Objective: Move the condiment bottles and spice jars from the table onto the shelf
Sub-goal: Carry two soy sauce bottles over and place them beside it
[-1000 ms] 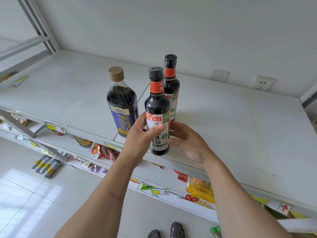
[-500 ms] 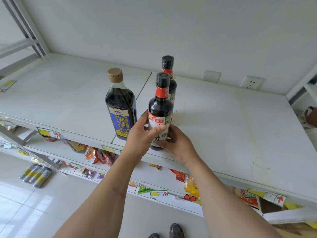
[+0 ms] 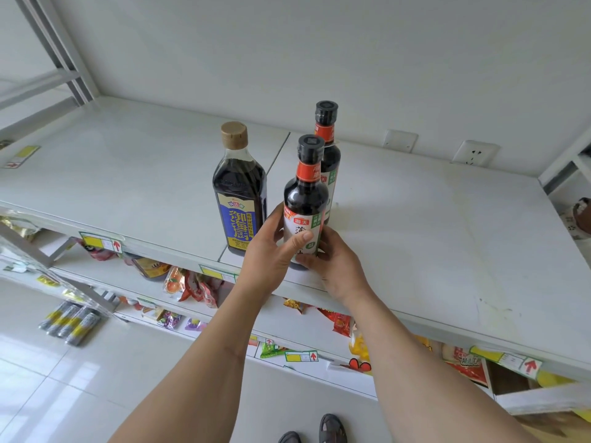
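Observation:
A dark soy sauce bottle (image 3: 305, 199) with a black cap and red neck band stands near the front edge of the white top shelf (image 3: 431, 238). My left hand (image 3: 271, 254) grips its lower body from the left, thumb across the label. My right hand (image 3: 335, 266) curls round its base from the right. Directly behind it stands a matching black-capped bottle (image 3: 329, 145), partly hidden. To the left stands a wider dark bottle (image 3: 239, 193) with a tan cap and a blue and yellow label.
The wall behind the shelf carries two sockets (image 3: 475, 153). Lower shelves (image 3: 198, 314) hold snack packets. Several silver and yellow tubes (image 3: 68, 319) lie on the tiled floor at the left. A grey shelf frame (image 3: 57, 49) rises at the upper left.
The held bottle has moved away from me and down onto the shelf, in front of the matching bottle. Both hands stayed on it.

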